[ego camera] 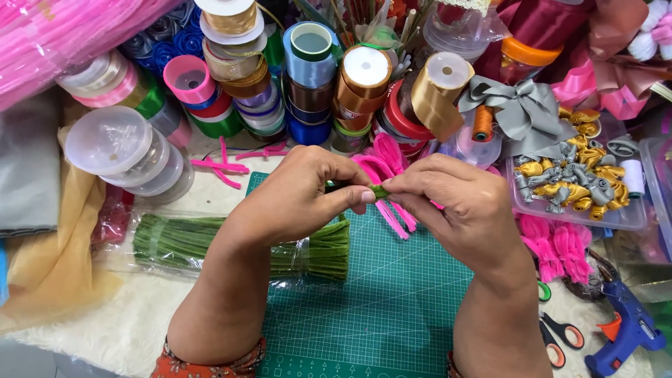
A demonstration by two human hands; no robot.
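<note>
We pinch a green pipe cleaner [379, 191] between left hand [301, 196] and right hand [458, 206], apparently mid-twist, pink pieces [392, 168] at twelve o'clock.

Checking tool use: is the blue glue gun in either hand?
No: the blue glue gun lies at the lower right, while the left hand and right hand pinch a green pipe cleaner.

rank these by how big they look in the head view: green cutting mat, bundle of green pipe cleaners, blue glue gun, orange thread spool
1. green cutting mat, largest though partly covered by the arms
2. bundle of green pipe cleaners
3. blue glue gun, cut off by the frame edge
4. orange thread spool, smallest, though farther from the camera
</note>
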